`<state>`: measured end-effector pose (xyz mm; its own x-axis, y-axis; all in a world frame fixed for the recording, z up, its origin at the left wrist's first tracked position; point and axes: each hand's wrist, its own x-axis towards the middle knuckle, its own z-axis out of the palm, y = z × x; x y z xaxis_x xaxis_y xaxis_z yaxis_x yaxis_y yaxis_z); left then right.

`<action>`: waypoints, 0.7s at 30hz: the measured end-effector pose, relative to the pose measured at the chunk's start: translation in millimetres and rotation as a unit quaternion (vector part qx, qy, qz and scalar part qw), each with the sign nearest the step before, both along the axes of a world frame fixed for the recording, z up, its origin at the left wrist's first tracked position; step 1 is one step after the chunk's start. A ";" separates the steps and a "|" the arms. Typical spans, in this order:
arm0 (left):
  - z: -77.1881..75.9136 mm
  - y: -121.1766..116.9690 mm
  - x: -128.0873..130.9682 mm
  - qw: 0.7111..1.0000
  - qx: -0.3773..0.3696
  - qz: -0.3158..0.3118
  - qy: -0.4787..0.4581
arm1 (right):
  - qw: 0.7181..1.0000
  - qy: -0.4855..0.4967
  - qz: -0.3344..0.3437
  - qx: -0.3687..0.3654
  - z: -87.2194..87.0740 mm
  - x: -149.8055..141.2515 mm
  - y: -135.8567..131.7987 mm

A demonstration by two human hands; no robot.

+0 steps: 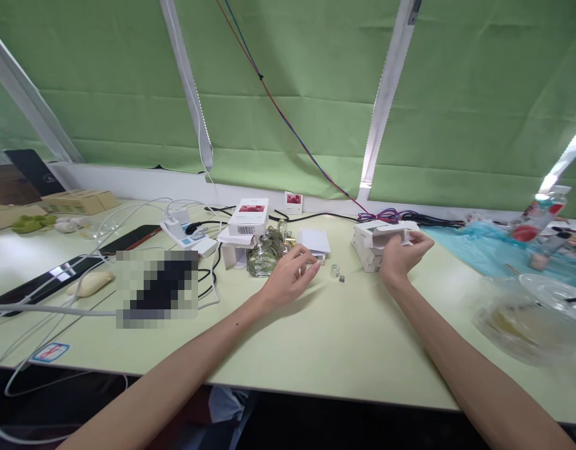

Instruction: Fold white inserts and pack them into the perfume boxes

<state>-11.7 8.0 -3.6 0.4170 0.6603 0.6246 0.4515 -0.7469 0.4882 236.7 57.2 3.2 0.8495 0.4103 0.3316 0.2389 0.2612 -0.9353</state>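
My left hand hovers just over the table with its fingers loosely bent and thumb apart; I see nothing held in it. Behind it stand several glass bottles with gold-coloured tops, partly covered by the hand. To its right lie a small clear, shiny cap-like piece and a smaller grey piece. My right hand grips a white cardboard box at its right end; some fingers are hidden behind or inside it. A white box with a red picture rests beside the bottles, atop other white cartons.
A power strip and white cables lie left, near a blurred-out dark object and a computer mouse. Right are a clear plastic bowl, blue plastic sheet and bottle. Red and blue wires hang across the green blinds.
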 end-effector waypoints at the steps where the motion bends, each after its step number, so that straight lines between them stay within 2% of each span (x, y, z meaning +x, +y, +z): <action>1: 0.0 -0.2 0.2 1.000 0.000 0.000 -0.001 | 1.000 0.001 0.001 0.001 0.0 -0.4 -0.4; 14: -2.0 1.1 0.0 1.000 0.004 0.000 0.003 | 1.000 0.029 0.003 -0.008 -4.6 -3.6 2.5; 21: -1.7 0.9 0.1 1.000 0.010 0.004 0.002 | 0.998 0.045 -0.035 -0.029 -8.7 1.4 6.2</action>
